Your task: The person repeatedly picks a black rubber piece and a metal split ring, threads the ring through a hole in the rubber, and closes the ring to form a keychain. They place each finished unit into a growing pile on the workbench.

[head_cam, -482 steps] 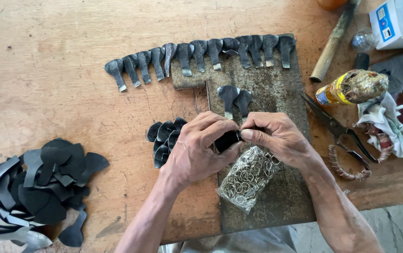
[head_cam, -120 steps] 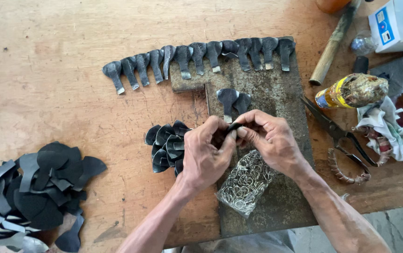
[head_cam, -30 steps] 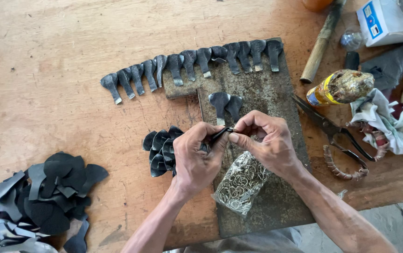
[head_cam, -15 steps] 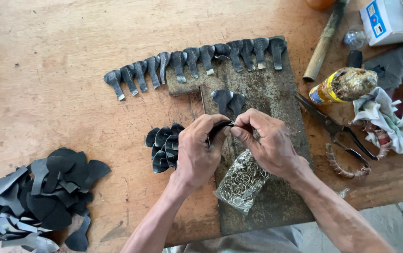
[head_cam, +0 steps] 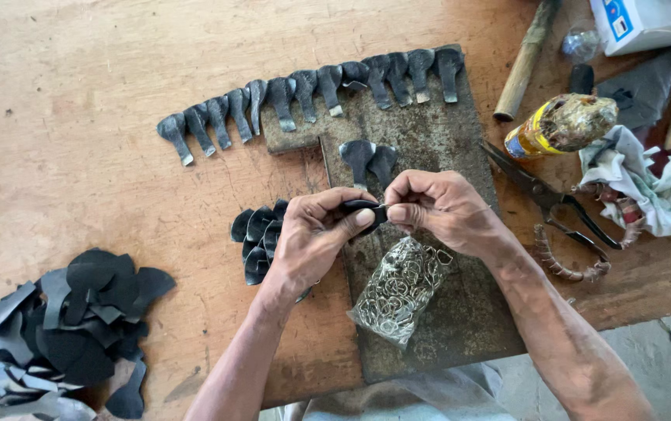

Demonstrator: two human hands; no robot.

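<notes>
My left hand (head_cam: 312,238) and my right hand (head_cam: 438,210) meet over a dark work board (head_cam: 429,156), both pinching one small black leather piece (head_cam: 365,207) between thumbs and fingertips. Just below my hands lies a clear bag of small metal rings (head_cam: 398,290). A small stack of black cut pieces (head_cam: 257,234) sits left of my left hand. Two finished dark pieces (head_cam: 368,159) lie right above my hands. Farther back, a row of several finished pieces (head_cam: 304,90) runs across the table.
A heap of black leather scraps (head_cam: 63,327) fills the near left corner. Scissors (head_cam: 554,204), a glue-crusted can (head_cam: 557,125), a crumpled rag (head_cam: 647,183), a wooden handle (head_cam: 526,58) and a white box (head_cam: 647,19) crowd the right side. The table edge runs near me.
My hands stay over the board, still working the same black piece; the fingers have closed more tightly on it. The view has shifted slightly.
</notes>
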